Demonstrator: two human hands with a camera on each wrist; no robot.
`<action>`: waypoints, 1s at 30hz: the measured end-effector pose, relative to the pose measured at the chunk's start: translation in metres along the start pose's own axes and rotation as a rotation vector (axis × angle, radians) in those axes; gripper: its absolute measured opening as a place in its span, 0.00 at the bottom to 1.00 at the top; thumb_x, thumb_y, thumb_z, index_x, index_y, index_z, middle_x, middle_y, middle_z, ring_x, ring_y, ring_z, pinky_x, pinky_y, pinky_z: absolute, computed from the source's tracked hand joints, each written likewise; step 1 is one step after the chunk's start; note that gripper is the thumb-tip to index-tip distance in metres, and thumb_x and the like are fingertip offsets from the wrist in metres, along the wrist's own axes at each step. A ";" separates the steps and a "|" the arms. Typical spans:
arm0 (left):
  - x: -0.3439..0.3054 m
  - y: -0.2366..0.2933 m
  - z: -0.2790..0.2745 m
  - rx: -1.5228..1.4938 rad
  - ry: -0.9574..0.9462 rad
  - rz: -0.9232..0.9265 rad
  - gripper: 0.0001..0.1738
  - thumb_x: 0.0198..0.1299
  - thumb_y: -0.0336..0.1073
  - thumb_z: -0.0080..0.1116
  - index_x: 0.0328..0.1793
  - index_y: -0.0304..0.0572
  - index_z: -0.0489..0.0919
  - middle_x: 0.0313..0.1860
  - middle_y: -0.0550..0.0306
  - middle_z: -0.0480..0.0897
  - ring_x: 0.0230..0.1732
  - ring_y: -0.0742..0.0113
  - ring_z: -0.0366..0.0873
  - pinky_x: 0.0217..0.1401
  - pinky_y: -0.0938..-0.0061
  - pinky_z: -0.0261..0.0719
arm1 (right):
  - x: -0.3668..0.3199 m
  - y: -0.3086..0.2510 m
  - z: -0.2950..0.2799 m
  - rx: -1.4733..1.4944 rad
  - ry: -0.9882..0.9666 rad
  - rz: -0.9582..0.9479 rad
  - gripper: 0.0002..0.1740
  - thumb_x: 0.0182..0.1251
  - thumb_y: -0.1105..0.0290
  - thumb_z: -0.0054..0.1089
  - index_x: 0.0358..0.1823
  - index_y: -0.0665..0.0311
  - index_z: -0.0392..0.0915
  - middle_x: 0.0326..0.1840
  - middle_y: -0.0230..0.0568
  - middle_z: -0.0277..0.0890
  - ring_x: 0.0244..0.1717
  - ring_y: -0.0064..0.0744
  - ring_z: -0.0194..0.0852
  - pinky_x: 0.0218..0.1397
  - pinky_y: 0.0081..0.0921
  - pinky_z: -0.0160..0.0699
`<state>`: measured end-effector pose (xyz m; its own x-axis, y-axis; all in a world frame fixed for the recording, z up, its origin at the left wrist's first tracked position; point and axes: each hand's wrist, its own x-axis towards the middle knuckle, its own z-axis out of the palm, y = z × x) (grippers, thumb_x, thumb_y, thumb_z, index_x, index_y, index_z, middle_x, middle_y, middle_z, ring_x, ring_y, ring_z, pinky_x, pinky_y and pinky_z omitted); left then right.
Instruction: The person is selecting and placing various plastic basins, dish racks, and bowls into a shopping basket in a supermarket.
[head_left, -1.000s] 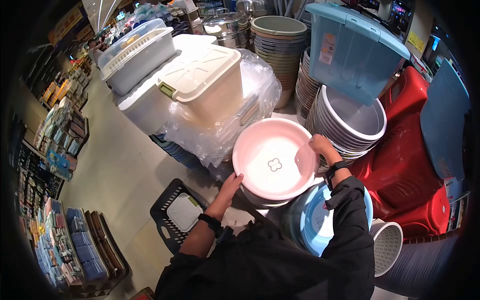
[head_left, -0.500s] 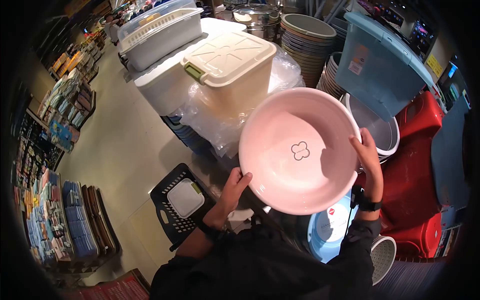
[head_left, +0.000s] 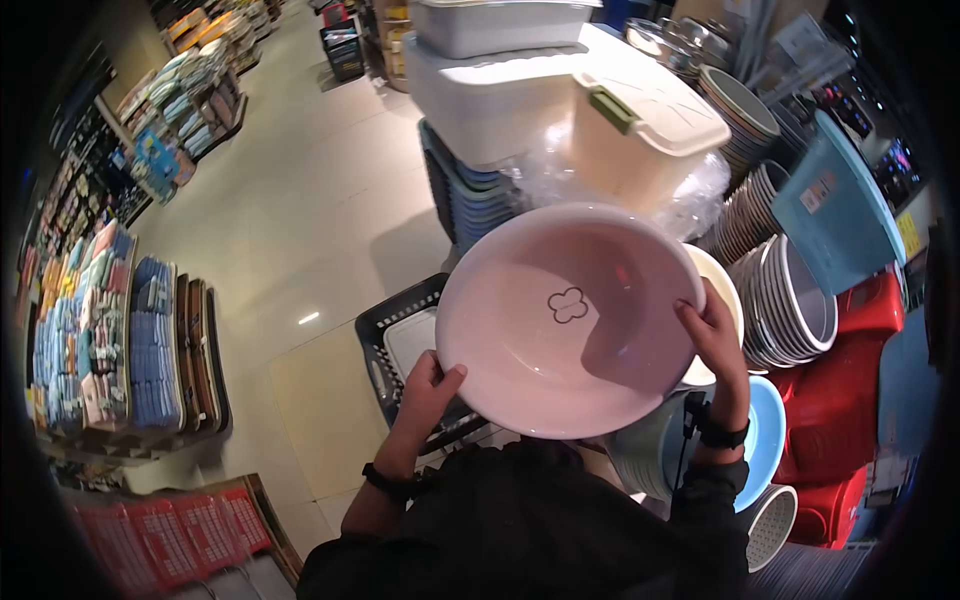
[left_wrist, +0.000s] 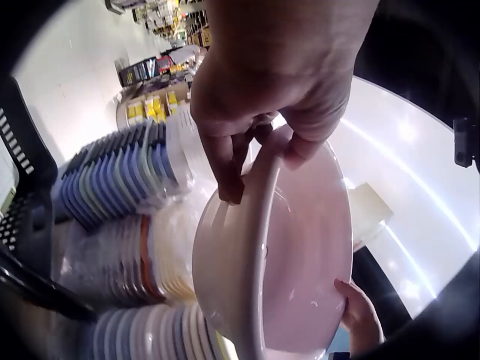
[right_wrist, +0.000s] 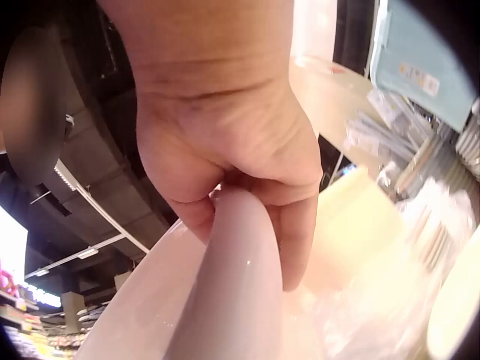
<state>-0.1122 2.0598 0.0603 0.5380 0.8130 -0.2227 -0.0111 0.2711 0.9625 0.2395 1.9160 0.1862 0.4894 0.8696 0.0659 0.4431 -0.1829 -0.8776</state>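
Observation:
A round pink plastic basin [head_left: 530, 340] with a small flower outline on its bottom is held up in front of the person's body, its inside facing the head camera. My left hand [head_left: 428, 398] grips the rim at its lower left, thumb on the inner side and fingers outside, as the left wrist view shows around the wall of the basin [left_wrist: 300, 247]. At the opposite side my right hand [head_left: 718, 335] pinches the rim, with the thumb inside. In the right wrist view, the fingers [right_wrist: 296, 244] lie along the outer wall.
Under the basin, a black basket [head_left: 375, 325] with a white lid inside stands on the floor. Stacked basins and buckets [head_left: 765, 310], a blue lidded box [head_left: 840, 210] and red plastic stools [head_left: 830, 420] crowd the right. A cream storage box [head_left: 640, 130] stands ahead. Clothing racks [head_left: 100, 340] line the left.
The basin was raised off its stack and carried toward the basket, both hands keeping hold of the rim. The head view has swung left, showing more of the aisle floor.

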 end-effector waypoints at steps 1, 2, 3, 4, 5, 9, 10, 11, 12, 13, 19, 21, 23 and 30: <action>0.002 -0.002 -0.019 -0.011 0.026 -0.001 0.16 0.67 0.36 0.58 0.53 0.31 0.71 0.46 0.55 0.79 0.47 0.73 0.76 0.53 0.76 0.74 | 0.011 0.002 0.024 0.005 -0.029 -0.019 0.18 0.69 0.71 0.56 0.58 0.69 0.72 0.43 0.35 0.77 0.43 0.24 0.74 0.49 0.22 0.74; 0.007 -0.010 -0.036 -0.022 0.096 0.012 0.17 0.68 0.36 0.58 0.54 0.31 0.71 0.46 0.54 0.79 0.46 0.73 0.76 0.53 0.76 0.74 | 0.023 0.000 0.049 0.051 -0.055 0.001 0.18 0.69 0.71 0.55 0.59 0.69 0.72 0.44 0.36 0.78 0.44 0.24 0.75 0.49 0.22 0.75; 0.011 -0.018 -0.053 -0.030 0.165 0.021 0.18 0.68 0.36 0.57 0.55 0.30 0.71 0.47 0.54 0.79 0.46 0.72 0.77 0.53 0.75 0.74 | 0.035 0.001 0.072 0.097 -0.080 0.025 0.18 0.69 0.71 0.55 0.59 0.69 0.72 0.44 0.37 0.78 0.44 0.24 0.75 0.49 0.23 0.75; 0.013 -0.023 -0.069 -0.067 0.188 -0.017 0.23 0.69 0.38 0.57 0.62 0.30 0.67 0.51 0.51 0.79 0.49 0.69 0.77 0.54 0.73 0.75 | 0.049 0.017 0.095 0.117 -0.083 0.000 0.18 0.69 0.71 0.55 0.58 0.70 0.72 0.44 0.38 0.78 0.45 0.24 0.75 0.49 0.23 0.75; 0.016 -0.032 -0.082 -0.073 0.207 -0.023 0.23 0.69 0.38 0.57 0.62 0.30 0.67 0.51 0.51 0.79 0.49 0.69 0.77 0.54 0.73 0.75 | 0.064 0.030 0.115 0.135 -0.119 0.036 0.19 0.68 0.70 0.56 0.58 0.70 0.73 0.44 0.38 0.78 0.45 0.25 0.75 0.49 0.23 0.75; 0.008 -0.054 -0.121 -0.137 0.290 -0.043 0.33 0.69 0.41 0.56 0.74 0.32 0.57 0.62 0.49 0.74 0.59 0.64 0.73 0.59 0.67 0.74 | 0.114 0.093 0.207 0.263 -0.254 0.248 0.19 0.64 0.70 0.56 0.56 0.69 0.74 0.45 0.40 0.79 0.45 0.28 0.77 0.51 0.27 0.76; 0.001 -0.065 -0.130 -0.122 0.357 -0.121 0.35 0.68 0.42 0.56 0.75 0.34 0.57 0.64 0.48 0.73 0.61 0.62 0.73 0.61 0.65 0.74 | 0.123 0.109 0.230 0.221 -0.277 0.271 0.19 0.64 0.70 0.56 0.56 0.69 0.75 0.45 0.41 0.79 0.44 0.30 0.78 0.49 0.28 0.77; -0.007 -0.079 -0.138 -0.107 0.423 -0.202 0.37 0.67 0.44 0.57 0.75 0.36 0.56 0.66 0.47 0.72 0.64 0.61 0.73 0.62 0.63 0.74 | 0.131 0.125 0.252 0.179 -0.301 0.294 0.20 0.63 0.70 0.57 0.56 0.70 0.75 0.45 0.42 0.79 0.43 0.32 0.79 0.47 0.30 0.78; -0.019 -0.093 -0.145 -0.114 0.447 -0.224 0.37 0.67 0.44 0.57 0.75 0.36 0.56 0.66 0.47 0.72 0.64 0.61 0.73 0.62 0.63 0.74 | 0.134 0.138 0.272 0.175 -0.330 0.309 0.20 0.63 0.70 0.57 0.56 0.70 0.75 0.45 0.42 0.79 0.43 0.32 0.79 0.47 0.30 0.78; -0.032 -0.108 -0.151 -0.112 0.459 -0.282 0.38 0.66 0.45 0.58 0.76 0.37 0.57 0.66 0.47 0.72 0.64 0.60 0.73 0.62 0.62 0.74 | 0.138 0.149 0.291 0.135 -0.349 0.423 0.20 0.62 0.70 0.58 0.55 0.68 0.74 0.43 0.43 0.79 0.40 0.34 0.79 0.40 0.32 0.78; -0.100 -0.150 -0.144 -0.098 0.599 -0.572 0.35 0.66 0.47 0.60 0.74 0.39 0.63 0.62 0.50 0.76 0.62 0.65 0.73 0.60 0.68 0.74 | 0.141 0.260 0.392 0.001 -0.414 0.682 0.24 0.57 0.70 0.59 0.57 0.68 0.71 0.42 0.50 0.78 0.34 0.44 0.81 0.26 0.39 0.78; -0.112 -0.175 -0.130 -0.002 0.576 -0.520 0.32 0.65 0.46 0.62 0.71 0.39 0.68 0.61 0.49 0.78 0.65 0.62 0.73 0.64 0.68 0.72 | 0.131 0.349 0.436 -0.014 -0.355 0.667 0.26 0.56 0.73 0.58 0.58 0.72 0.70 0.44 0.54 0.78 0.37 0.49 0.82 0.29 0.43 0.81; -0.105 -0.170 -0.109 0.183 0.446 -0.536 0.29 0.63 0.44 0.64 0.67 0.39 0.72 0.63 0.50 0.78 0.67 0.59 0.72 0.67 0.65 0.70 | 0.119 0.355 0.454 -0.051 -0.365 0.753 0.27 0.55 0.75 0.57 0.59 0.74 0.69 0.47 0.56 0.77 0.43 0.53 0.82 0.34 0.47 0.84; -0.067 -0.141 -0.053 0.589 0.015 -0.448 0.18 0.64 0.53 0.59 0.49 0.51 0.86 0.54 0.48 0.83 0.63 0.52 0.74 0.73 0.57 0.62 | 0.076 0.399 0.501 0.201 -0.284 0.902 0.29 0.57 0.78 0.54 0.62 0.70 0.61 0.55 0.56 0.71 0.51 0.52 0.77 0.46 0.48 0.83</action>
<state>-0.1915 1.9945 -0.0686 0.3728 0.6976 -0.6118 0.6631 0.2609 0.7016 0.0777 2.1389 -0.3970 0.3710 0.5236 -0.7669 -0.1601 -0.7775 -0.6082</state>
